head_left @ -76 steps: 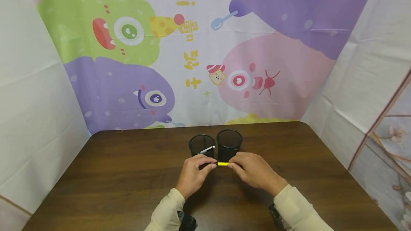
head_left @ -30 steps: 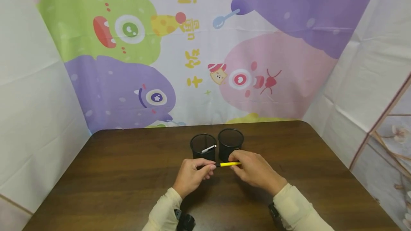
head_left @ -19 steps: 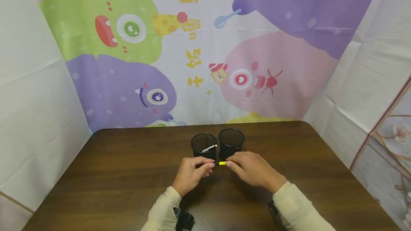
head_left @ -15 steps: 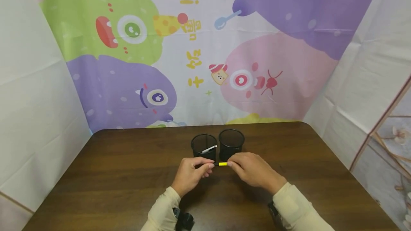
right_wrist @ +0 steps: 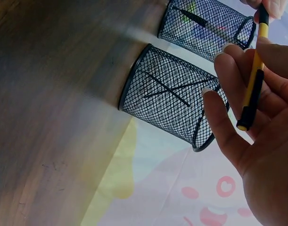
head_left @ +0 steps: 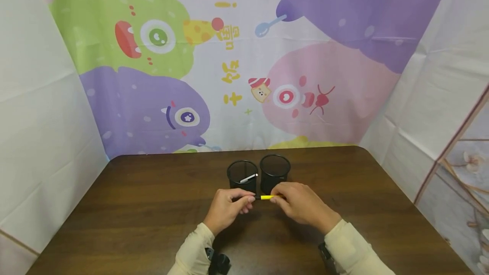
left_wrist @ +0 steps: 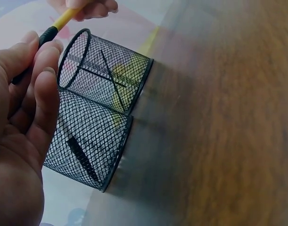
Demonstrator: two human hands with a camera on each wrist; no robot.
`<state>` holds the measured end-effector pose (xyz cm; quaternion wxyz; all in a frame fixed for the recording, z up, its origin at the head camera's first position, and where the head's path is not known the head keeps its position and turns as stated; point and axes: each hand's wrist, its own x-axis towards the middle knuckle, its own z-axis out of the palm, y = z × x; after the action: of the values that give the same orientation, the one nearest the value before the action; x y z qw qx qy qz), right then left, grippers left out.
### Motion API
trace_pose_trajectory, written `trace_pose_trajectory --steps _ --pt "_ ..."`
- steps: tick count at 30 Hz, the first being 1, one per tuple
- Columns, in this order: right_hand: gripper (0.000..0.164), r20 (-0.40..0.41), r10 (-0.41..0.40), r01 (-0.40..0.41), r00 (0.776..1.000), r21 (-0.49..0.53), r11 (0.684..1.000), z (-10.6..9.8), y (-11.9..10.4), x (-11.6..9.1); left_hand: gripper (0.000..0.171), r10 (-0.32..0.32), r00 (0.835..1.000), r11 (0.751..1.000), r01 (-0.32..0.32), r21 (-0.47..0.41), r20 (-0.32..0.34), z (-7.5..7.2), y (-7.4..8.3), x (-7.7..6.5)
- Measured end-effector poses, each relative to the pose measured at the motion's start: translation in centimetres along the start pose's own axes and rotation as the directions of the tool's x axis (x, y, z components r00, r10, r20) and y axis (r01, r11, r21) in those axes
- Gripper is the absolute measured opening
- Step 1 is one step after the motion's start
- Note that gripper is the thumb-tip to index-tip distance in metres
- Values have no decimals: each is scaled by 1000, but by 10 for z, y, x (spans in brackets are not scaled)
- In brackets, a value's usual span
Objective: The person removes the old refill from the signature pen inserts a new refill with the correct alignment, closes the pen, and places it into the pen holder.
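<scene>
A yellow and black pen point(head_left: 267, 197) is held level between both hands, just in front of two black mesh pen cups. The left hand point(head_left: 228, 208) pinches its black grip end between thumb and fingers. On the yellow barrel, the right hand point(head_left: 303, 203) has its thumb and forefinger closed. In the right wrist view the rest of the pen point(right_wrist: 251, 96) runs across the right palm, its black clip end free. The left pen cup point(head_left: 236, 183) contains a white pen point(head_left: 249, 178) leaning on the rim. Two thin dark crossed lines show through the right pen cup's mesh point(right_wrist: 148, 70).
Both cups stand side by side on a dark brown wooden table point(head_left: 153, 207). A printed cartoon cloth point(head_left: 237, 130) hangs behind the table's back edge, with pale cloth at both sides. A wrist camera point(head_left: 220, 262) is strapped at the left sleeve.
The right hand has shifted along the barrel, right and then back left, and now a little right again, showing more yellow. The left hand keeps its pinch. Both cups stay put.
</scene>
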<state>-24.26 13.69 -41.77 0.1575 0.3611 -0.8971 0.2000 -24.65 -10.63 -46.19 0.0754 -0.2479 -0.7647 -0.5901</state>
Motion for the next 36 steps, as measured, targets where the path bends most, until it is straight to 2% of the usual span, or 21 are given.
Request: trace_pose_trajectory --steps 7,20,25,32,36 --pt "15 1 33 -33 999 32 999 1 1 -3 9 40 999 999 -39 -22 27 0 -3 1" --pt "24 39 87 -89 995 47 995 6 2 -5 12 35 998 999 -34 -22 52 0 -4 0" --pt "19 57 91 -94 994 59 994 5 3 -6 11 37 998 999 -37 -10 59 1 -5 0" --pt "19 70 32 -35 997 34 999 6 6 -7 13 21 998 1000 -20 -22 58 1 -6 -1" --pt "14 87 43 -47 995 47 998 5 5 -7 13 9 998 1000 -8 -25 63 1 -6 0"
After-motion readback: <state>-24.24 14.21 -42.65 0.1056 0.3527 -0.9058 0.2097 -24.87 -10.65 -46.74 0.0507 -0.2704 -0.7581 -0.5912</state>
